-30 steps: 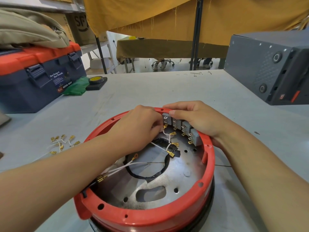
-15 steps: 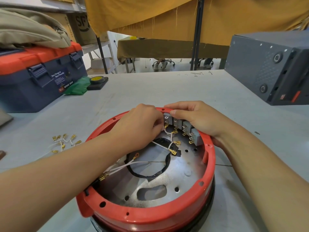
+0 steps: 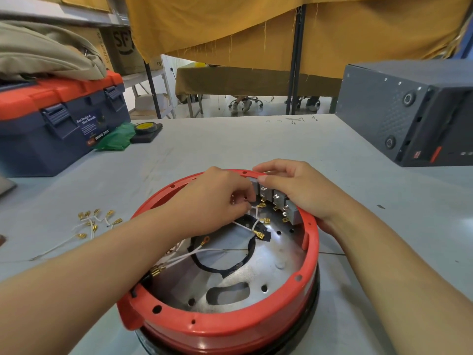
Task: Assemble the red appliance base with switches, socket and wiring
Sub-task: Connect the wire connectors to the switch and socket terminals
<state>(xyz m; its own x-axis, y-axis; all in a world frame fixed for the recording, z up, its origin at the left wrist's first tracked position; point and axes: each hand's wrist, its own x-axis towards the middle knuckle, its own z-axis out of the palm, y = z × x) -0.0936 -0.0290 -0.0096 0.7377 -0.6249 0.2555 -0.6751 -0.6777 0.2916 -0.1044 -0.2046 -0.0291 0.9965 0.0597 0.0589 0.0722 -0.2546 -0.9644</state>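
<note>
While the round red plastic appliance base (image 3: 220,326) is sitting on the grey worktop (image 3: 230,144) directly in front of the person, open side up with its shiny metal floor showing, the job is looking partway done and the wiring stage is under way. A row of grey rocker switches (image 3: 277,201) is already sitting in the far wall of the base, their brass terminals facing inward. The right hand (image 3: 294,188) is curling over the rim there, thumb and fingers gripping the wall and the switch block to steady it. The left hand (image 3: 212,203) is reaching inside, its fingertips pinching a thin white wire (image 3: 252,210) right at the leftmost switch, apparently pressing a brass spade connector onto a terminal, though the contact itself is hidden. Several white leads with brass connectors (image 3: 259,235) are lying loose on the metal floor, unattached, near a black cable loop (image 3: 222,267). More spare white jumper wires with brass ends (image 3: 94,221) are waiting on the worktop to the left, well apart from the base. I cannot tell whether the socket is fitted, so most terminals, and possibly the socket, seem to be remaining.
</note>
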